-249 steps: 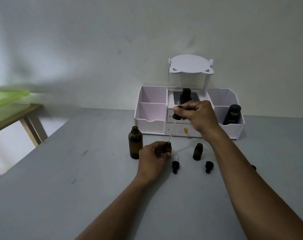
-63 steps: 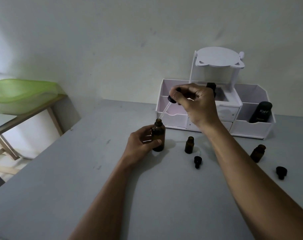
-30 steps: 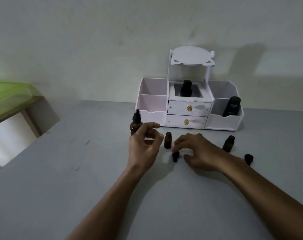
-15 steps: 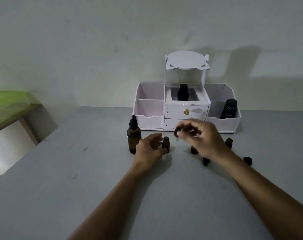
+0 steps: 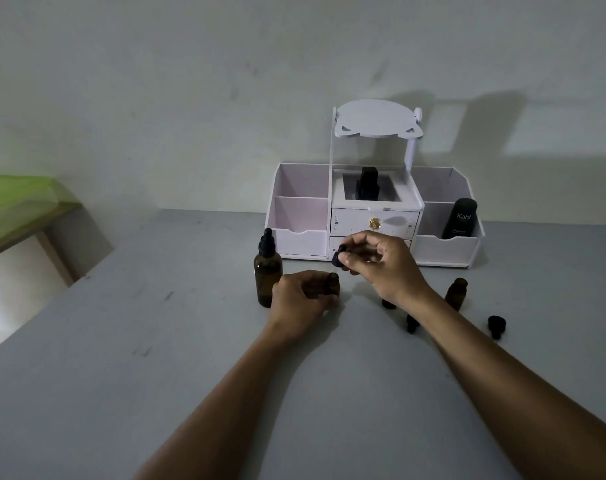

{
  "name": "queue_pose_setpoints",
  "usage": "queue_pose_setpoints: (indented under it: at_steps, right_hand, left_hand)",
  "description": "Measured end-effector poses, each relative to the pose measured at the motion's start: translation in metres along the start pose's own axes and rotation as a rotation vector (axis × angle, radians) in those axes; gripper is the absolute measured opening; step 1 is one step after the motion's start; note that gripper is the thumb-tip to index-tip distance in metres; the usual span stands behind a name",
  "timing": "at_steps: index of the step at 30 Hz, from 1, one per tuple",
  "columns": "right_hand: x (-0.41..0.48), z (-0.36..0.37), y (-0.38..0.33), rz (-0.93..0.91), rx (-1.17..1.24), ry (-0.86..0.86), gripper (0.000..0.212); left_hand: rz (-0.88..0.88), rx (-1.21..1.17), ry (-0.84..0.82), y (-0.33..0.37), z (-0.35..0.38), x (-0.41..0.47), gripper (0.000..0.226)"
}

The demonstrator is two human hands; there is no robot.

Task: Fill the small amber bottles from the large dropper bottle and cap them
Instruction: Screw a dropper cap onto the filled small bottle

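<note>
1. The small amber bottle (image 5: pixel 333 285) stands upright on the grey table (image 5: pixel 156 341) with its mouth uncovered. The left hand (image 5: pixel 299 296) holds it, fingers curled round its body from the left, so only the neck and right edge show past them.
2. A black cap (image 5: pixel 337 258) is pinched between the thumb and forefinger of the right hand (image 5: pixel 381 266). It sits just above the bottle's mouth and a little to its right, clear of the rim. The other fingers of that hand are loosely curled behind the pinch.
3. Just left of the left hand's knuckles stands the large dropper bottle (image 5: pixel 268 277), upright, with its black dropper top on. Whether the hand touches it cannot be told.
4. Under the right wrist a second small bottle (image 5: pixel 388 303) is mostly hidden, with only its lower part showing.
5. To the right of that wrist a third small bottle (image 5: pixel 456 294) stands upright and uncapped.
6. Two loose caps lie on the table nearer the person. One cap (image 5: pixel 412 323) is just beside the right forearm and the other cap (image 5: pixel 495 324) is well off to the right.
7. Beyond the right fingertips a white organiser (image 5: pixel 296 216) stands against the wall, with two small drawers in its middle.
8. A black bottle marked "Kahf" (image 5: pixel 460 220) stands in its front right compartment, and a dark container (image 5: pixel 368 185) stands in its middle top compartment.
9. Far to the left of both hands a green thing (image 5: pixel 17 199) lies on a wooden side table (image 5: pixel 52 237).
</note>
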State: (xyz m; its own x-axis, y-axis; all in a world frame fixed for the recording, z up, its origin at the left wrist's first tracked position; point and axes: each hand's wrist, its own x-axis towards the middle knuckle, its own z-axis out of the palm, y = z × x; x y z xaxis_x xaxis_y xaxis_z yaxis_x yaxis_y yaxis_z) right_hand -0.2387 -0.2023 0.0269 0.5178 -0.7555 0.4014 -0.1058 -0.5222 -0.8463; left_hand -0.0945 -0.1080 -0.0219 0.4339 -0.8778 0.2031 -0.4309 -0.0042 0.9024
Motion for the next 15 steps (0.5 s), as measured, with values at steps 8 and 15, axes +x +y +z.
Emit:
queue_pose_setpoints:
  at_steps: [8, 15]
  right_hand:
    - [-0.005, 0.012, 0.012, -0.062, -0.235, -0.009, 0.016]
    - [-0.007, 0.017, 0.001, -0.054, -0.214, -0.004, 0.027]
  left_hand:
    - [0.044, 0.020, 0.004, -0.003, 0.000, 0.001, 0.035]
    - [0.049, 0.028, 0.002, -0.003, 0.001, 0.000, 0.037]
